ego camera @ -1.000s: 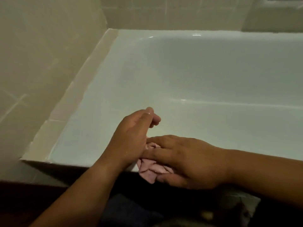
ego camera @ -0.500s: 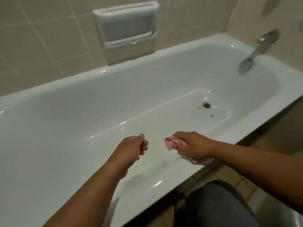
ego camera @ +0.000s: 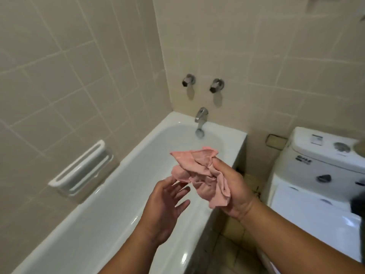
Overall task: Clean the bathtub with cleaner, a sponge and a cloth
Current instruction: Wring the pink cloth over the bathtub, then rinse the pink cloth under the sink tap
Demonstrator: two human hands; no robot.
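Observation:
A crumpled pink cloth (ego camera: 199,171) hangs in the air above the near rim of the white bathtub (ego camera: 110,214). My right hand (ego camera: 232,186) grips the cloth, palm up, with the thumb pinching its upper folds. My left hand (ego camera: 166,210) is held just below and left of the cloth, fingers spread and relaxed, fingertips close to its lower edge. No sponge or cleaner bottle shows in the head view.
A chrome spout (ego camera: 200,121) and two wall taps (ego camera: 203,84) sit at the tub's far end. A white soap holder (ego camera: 81,171) is set in the tiled wall at left. A white toilet (ego camera: 320,175) stands at right, beside the tub.
The view swung right toward the tap end. My right hand lifted the cloth off the tub rim into the air, and my left hand opened beneath it.

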